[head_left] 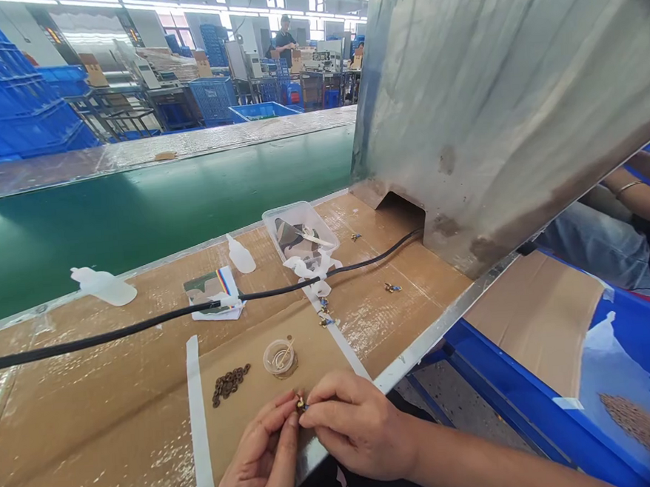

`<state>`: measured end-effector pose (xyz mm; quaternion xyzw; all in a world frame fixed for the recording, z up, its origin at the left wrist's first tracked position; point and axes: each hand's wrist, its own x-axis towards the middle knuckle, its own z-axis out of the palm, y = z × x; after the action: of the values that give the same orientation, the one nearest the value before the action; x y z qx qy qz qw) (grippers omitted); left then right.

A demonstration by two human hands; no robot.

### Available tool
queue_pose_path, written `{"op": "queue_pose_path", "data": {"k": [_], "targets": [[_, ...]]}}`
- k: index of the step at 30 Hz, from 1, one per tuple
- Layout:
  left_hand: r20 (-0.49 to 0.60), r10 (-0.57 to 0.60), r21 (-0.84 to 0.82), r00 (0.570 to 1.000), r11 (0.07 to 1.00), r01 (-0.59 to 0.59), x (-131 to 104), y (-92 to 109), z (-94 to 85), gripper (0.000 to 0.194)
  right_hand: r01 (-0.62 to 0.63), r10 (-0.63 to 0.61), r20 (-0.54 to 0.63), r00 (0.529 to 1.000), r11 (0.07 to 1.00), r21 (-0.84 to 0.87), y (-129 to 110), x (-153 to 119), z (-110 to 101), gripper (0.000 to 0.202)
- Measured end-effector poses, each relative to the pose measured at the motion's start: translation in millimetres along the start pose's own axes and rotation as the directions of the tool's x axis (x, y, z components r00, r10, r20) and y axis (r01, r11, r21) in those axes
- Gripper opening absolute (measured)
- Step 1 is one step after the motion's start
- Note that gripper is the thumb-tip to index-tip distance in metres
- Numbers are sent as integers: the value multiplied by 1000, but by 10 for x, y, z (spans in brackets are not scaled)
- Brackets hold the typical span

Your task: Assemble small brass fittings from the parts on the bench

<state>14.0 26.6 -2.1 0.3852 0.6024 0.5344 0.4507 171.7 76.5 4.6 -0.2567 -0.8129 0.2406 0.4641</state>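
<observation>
My left hand [266,444] and my right hand [357,423] meet at the front edge of the table. Between their fingertips they pinch a small dark part with yellow and blue bits [301,404], mostly hidden by the fingers. Just beyond lies a pile of small dark brown rings [230,384] on a brown sheet [249,427]. Beside the pile stands a small clear round cup [279,358] with a thin stick in it. Similar small blue and yellow parts [326,319] rest near the white tape strip to the right.
A black cable [158,326] runs across the table into a notch in a tall metal panel [461,115]. Behind it are white squeeze bottles [105,285] and a clear plastic tub [302,238]. A green conveyor belt [188,201] passes beyond; another person's arm [641,192] shows at right.
</observation>
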Motion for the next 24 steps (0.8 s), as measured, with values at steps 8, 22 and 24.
{"op": "queue_pose_path", "data": {"k": [8,22,24], "targets": [[-16,10,2,1000,1000,-10,1,20,18,19,-39,39,8,999,999,28,-8,-23,18,22],[4,-24,-59,1000,998,24,-35,94,49,21,-125,125,-17,992,992,-29,13,-79,77,10],[-21,-39,-83,999,996,37,-56,126,82,23,-140,139,-21,990,990,-27,8,-76,85,8]]}}
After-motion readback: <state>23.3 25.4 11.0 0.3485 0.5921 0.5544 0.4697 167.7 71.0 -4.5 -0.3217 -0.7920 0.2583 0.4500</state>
